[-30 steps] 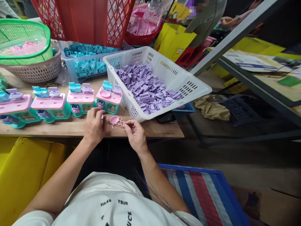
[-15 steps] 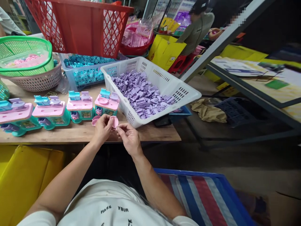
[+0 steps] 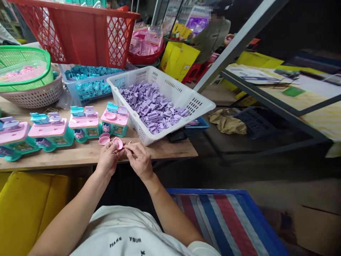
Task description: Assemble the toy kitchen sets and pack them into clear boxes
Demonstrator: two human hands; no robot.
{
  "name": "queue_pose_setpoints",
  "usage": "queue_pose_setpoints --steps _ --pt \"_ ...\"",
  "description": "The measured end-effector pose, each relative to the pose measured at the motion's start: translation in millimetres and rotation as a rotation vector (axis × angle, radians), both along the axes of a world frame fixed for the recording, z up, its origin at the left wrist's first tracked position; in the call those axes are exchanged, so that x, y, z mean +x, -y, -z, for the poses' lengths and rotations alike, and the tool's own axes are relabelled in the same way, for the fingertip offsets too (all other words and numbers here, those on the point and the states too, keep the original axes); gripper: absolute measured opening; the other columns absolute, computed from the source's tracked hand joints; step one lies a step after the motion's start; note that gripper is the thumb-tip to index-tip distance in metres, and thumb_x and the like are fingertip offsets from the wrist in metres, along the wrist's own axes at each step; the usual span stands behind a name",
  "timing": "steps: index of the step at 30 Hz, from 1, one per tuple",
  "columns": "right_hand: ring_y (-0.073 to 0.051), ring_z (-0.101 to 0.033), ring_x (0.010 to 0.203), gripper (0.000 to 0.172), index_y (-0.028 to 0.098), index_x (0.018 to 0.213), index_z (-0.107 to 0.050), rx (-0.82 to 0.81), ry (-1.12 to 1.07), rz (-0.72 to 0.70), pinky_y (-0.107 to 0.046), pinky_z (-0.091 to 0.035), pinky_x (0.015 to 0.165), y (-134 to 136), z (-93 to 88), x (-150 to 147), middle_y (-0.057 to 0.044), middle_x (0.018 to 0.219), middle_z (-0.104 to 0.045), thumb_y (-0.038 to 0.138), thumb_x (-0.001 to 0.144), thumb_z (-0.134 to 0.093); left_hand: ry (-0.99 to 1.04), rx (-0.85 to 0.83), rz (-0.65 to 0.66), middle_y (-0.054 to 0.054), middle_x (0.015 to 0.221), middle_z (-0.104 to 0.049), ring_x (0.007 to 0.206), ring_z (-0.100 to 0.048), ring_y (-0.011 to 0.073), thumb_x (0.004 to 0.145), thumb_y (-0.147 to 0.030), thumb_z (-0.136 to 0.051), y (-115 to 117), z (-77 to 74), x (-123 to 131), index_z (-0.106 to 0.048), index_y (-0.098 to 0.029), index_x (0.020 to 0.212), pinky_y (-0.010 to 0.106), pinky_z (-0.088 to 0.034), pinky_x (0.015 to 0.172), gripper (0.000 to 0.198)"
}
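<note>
Near the table's front edge, my left hand (image 3: 108, 158) holds a small round pink piece (image 3: 117, 143) between its fingers. Just to its right my right hand (image 3: 139, 159) is closed in a pinch at the edge of that piece; whatever lies between its fingertips is too small to make out. Pink dish-shaped pieces (image 3: 104, 139) lie on the wooden table (image 3: 170, 147) beyond my left hand. Behind them is a pink and teal toy unit (image 3: 115, 121) with blue and purple parts on top, the rightmost in a row of several. A tiny pink bit (image 3: 129, 142) shows beyond my right fingertips.
A white basket (image 3: 198, 101) of purple parts stands behind my right hand. Further back are a blue-tinted bin (image 3: 90, 89) of turquoise parts, a red basket (image 3: 80, 33) and a green basket (image 3: 26, 85). A metal post slants at right; a person sits in the background.
The view has shifted slightly, moving the scene left. My left hand has lowered and tilted the pink piece, showing its hollow side. My right fingertips have moved lower beside it.
</note>
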State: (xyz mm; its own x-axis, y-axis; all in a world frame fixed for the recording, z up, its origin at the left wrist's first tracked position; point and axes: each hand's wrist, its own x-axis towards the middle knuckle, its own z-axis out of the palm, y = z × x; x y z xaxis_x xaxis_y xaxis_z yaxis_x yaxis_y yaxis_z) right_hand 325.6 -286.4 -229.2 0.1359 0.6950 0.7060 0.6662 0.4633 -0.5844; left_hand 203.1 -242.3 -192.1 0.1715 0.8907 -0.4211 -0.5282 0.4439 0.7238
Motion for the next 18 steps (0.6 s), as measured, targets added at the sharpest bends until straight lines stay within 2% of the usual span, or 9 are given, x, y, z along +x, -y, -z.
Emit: queue_pose_setpoints --steps 2,5,7,10,13,15,18 --pt "-0.018 -0.070 0.086 0.017 0.020 0.092 -0.072 -0.042 -0.074 -0.007 -0.032 -0.059 0.082 -1 0.4 2 -0.008 0.089 -0.072 0.026 0.096 -0.058 0.018 0.040 0.007 0.002 0.075 -0.071 0.071 -0.069 0.0097 0.066 -0.024 -0.088 1 1.6 1 -0.063 -0.013 0.076 0.019 -0.058 0.068 0.029" --pt "-0.016 -0.071 0.075 0.019 0.018 0.091 -0.067 -0.206 -0.342 -0.059 -0.028 -0.060 0.070 -3 -0.2 5 -0.006 0.085 -0.073 0.035 0.095 -0.059 0.030 0.137 0.050 0.002 0.078 -0.071 0.077 -0.072 0.0134 0.058 -0.033 -0.093 5 5.4 2 -0.063 -0.013 0.078 0.024 -0.059 0.075 0.041" --pt "-0.015 -0.070 0.069 0.019 0.019 0.092 -0.064 -0.269 -0.440 -0.078 -0.026 -0.059 0.066 -3 -0.2 6 -0.004 0.082 -0.073 0.037 0.095 -0.060 0.018 0.174 0.067 0.003 0.082 -0.072 0.081 -0.073 0.0154 0.056 -0.039 -0.094 7 8.0 2 -0.063 -0.014 0.080 0.026 -0.059 0.078 0.046" --pt "-0.016 -0.070 0.075 0.013 0.020 0.093 -0.066 -0.178 -0.248 -0.001 -0.029 -0.059 0.072 -3 2.1 7 -0.006 0.086 -0.073 0.030 0.095 -0.058 0.003 0.166 0.050 0.004 0.084 -0.073 0.088 -0.073 0.0173 0.053 -0.041 -0.095 9 10.7 2 -0.062 -0.014 0.081 0.026 -0.059 0.080 0.051" --pt "-0.020 -0.070 0.086 0.017 0.021 0.096 -0.071 -0.043 0.012 0.068 -0.035 -0.059 0.083 -1 6.6 9 -0.009 0.091 -0.072 0.025 0.097 -0.055 0.003 0.153 0.041 0.004 0.084 -0.073 0.092 -0.073 0.0180 0.053 -0.040 -0.096 8 12.7 1 -0.062 -0.014 0.080 0.027 -0.058 0.082 0.051" --pt "-0.020 -0.070 0.089 0.019 0.022 0.101 -0.073 -0.023 0.062 0.062 -0.036 -0.059 0.086 -1 8.3 11 -0.009 0.092 -0.072 0.026 0.098 -0.055 0.000 0.163 0.046 0.004 0.085 -0.073 0.091 -0.073 0.0178 0.055 -0.039 -0.095 7 13.9 0 -0.062 -0.014 0.079 0.029 -0.059 0.084 0.048" --pt "-0.019 -0.071 0.087 0.019 0.023 0.100 -0.074 -0.050 0.019 0.019 -0.034 -0.060 0.083 1 4.7 14 -0.008 0.092 -0.072 0.029 0.099 -0.056 -0.017 0.195 0.044 0.004 0.085 -0.073 0.087 -0.072 0.0166 0.056 -0.040 -0.094 5 15.9 0 -0.063 -0.015 0.080 0.029 -0.059 0.082 0.047"
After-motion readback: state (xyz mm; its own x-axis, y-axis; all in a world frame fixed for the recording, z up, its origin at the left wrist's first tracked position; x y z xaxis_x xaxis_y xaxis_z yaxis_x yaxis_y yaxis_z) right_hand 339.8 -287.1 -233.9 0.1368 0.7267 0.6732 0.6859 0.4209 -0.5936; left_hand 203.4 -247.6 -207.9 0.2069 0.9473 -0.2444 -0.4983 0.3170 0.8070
